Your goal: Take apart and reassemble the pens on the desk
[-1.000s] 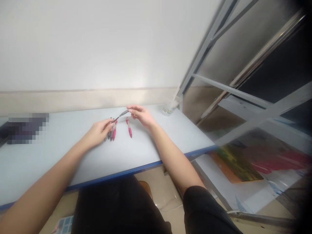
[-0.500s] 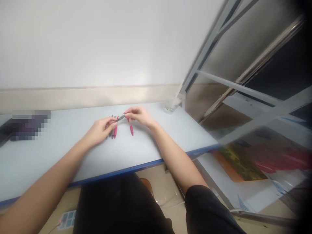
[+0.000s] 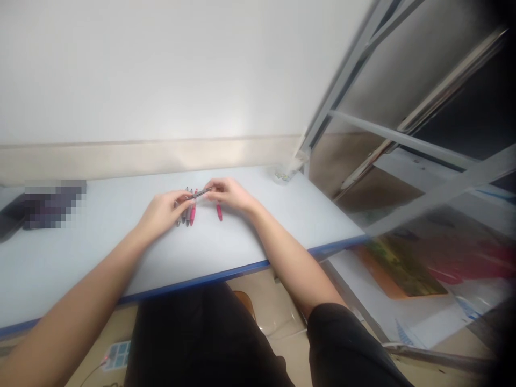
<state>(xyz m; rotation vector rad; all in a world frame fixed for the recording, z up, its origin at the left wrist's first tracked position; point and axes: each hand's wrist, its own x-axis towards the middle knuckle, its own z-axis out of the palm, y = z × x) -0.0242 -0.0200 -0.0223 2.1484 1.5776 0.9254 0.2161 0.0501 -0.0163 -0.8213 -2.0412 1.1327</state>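
A slim dark pen is held nearly level just above the table, pinched at both ends. My left hand grips its left end between thumb and fingers. At the other end, the fingertips of my right hand are closed on it. Under and beside my left hand lie several pens side by side: grey ones and a pink-red pen, their upper parts partly hidden. Another pink-red pen rests apart from them, below my right hand, which covers its far end.
On the pale table, a clear cup stands near the back right corner by a metal frame. A dark, pixelated object lies at the left. A power strip is below the table.
My right fingers have slid closer around the right end of the dark pen, and more of it is covered. The view has shifted slightly.
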